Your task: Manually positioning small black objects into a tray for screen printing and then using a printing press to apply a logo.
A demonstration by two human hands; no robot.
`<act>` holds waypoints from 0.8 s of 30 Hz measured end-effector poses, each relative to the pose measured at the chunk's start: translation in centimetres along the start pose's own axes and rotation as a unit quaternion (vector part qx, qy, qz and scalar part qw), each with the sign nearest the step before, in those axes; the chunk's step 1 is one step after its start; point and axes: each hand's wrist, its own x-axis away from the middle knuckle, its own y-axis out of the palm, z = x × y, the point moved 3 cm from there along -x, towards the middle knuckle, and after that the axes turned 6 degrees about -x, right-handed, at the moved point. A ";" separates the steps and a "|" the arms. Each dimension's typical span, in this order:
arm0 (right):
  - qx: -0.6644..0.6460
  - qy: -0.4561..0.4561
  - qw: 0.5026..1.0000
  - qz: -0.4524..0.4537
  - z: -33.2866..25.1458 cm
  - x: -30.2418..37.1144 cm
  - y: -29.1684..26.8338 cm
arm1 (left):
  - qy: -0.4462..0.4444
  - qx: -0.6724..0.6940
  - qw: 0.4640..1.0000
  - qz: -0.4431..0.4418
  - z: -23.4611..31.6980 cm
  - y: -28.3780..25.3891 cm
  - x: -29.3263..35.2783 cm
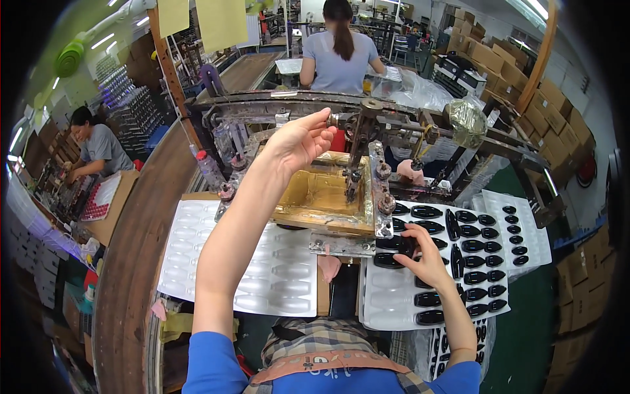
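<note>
Right hand (425, 259): half-open, thumb and fingers around one glossy black shell (407, 247), firmness of grip undeterminable. The shell sits left of that hand, the nearer one, over the right white tray (387, 299); neighbouring shells lie long axis crosswise. Left hand (308, 139): raised, loosely curled at the machine knob (334, 121) — hold unconfirmed. Count: one left white tray (282, 289); six small black shells (514, 230) far right — main-tray total partly obscured.
</note>
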 end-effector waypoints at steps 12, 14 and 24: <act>0.042 -0.137 0.984 -0.104 0.9 -7.7 8.7 | -0.008 -0.019 0.999 0.024 1.0 1.1 0.7; 0.027 -0.116 0.986 -0.119 0.2 -8.1 9.5 | -0.011 -0.018 0.999 0.030 1.2 0.9 0.5; 0.088 -0.067 0.975 -0.193 2.0 -7.3 10.3 | -0.026 -0.032 0.999 0.012 1.4 0.7 0.1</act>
